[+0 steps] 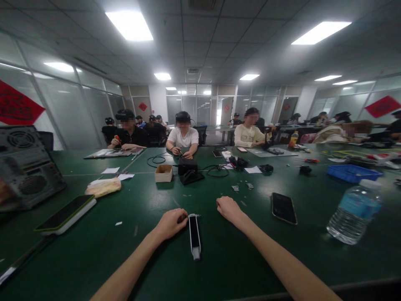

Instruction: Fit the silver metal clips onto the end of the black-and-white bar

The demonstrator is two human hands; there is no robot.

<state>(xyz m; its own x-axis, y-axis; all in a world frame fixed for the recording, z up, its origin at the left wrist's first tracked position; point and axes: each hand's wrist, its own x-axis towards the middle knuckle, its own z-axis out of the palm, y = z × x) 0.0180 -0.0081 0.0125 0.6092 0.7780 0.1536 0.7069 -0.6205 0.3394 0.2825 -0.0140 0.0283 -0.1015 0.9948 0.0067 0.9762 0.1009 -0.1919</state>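
Toward the near edge of the green table [234, 267], a white-framed device [194, 234] lies between the left hand [171, 223], gripping a small dark object [181, 218] beside the device's far end, and the right hand [231, 210], curled closed.

From the gadget [194, 232] on the table [232, 267], the box [163, 174] is at eleven o'clock, the phone [283, 208] between two and three, and the bottle [352, 215] at three.

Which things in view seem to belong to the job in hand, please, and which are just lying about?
Apparently in use:
- dark object in the left hand
- white-framed device beside it

Apparently lying about:
- black phone
- water bottle
- blue tray
- tan box
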